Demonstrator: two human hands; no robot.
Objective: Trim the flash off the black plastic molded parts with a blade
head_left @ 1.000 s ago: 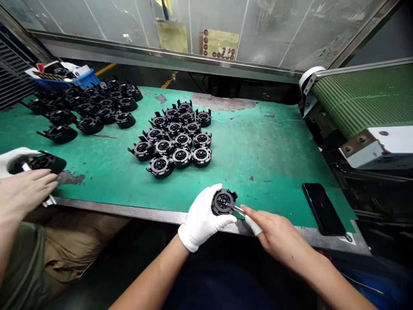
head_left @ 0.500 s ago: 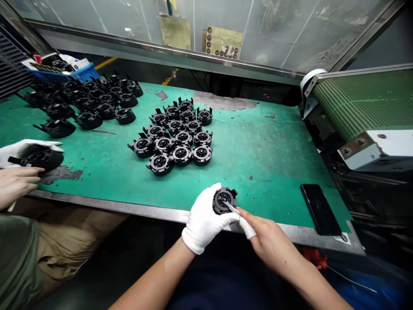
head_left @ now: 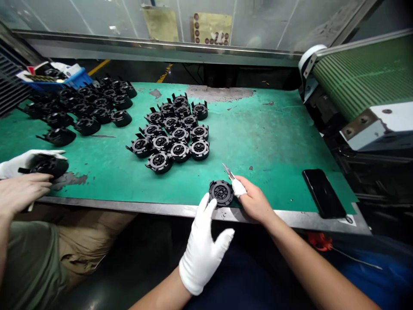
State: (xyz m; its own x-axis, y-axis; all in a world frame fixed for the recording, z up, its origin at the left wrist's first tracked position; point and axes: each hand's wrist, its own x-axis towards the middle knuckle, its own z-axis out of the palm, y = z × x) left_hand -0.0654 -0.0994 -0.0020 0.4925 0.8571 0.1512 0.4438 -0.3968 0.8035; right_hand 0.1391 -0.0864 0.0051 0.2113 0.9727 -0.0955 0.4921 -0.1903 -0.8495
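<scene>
The round black plastic part [head_left: 221,192] is a shallow disc with a raised rim, small lugs standing out around its edge, and concentric rings about a centre hub. Its open face points up. It sits at the near edge of the green mat [head_left: 274,137], at about 6 o'clock from the cluster of like parts [head_left: 174,133]; whether it rests flat on the mat I cannot tell.

The right hand [head_left: 256,202] comes in from 5 o'clock, bare, wrist low over the table's metal edge [head_left: 129,206]. Its fingers are curled around a small knife [head_left: 232,178] with a white-wrapped handle, the thin blade pointing up toward 11 o'clock, and its fingertips touch the part at the part's 3 o'clock side.

The left hand [head_left: 201,254] wears a white glove and hangs below the table edge at 7 o'clock from the part. Its fingers are spread and released, gripping nothing; the tip of one raised finger is just beside the part's rim.

A black smartphone [head_left: 323,193] lies on the mat at 3 o'clock from the part, and a green conveyor belt [head_left: 364,75] runs at 2 o'clock. At 9 o'clock another person's gloved hand [head_left: 19,161] holds a similar part.
</scene>
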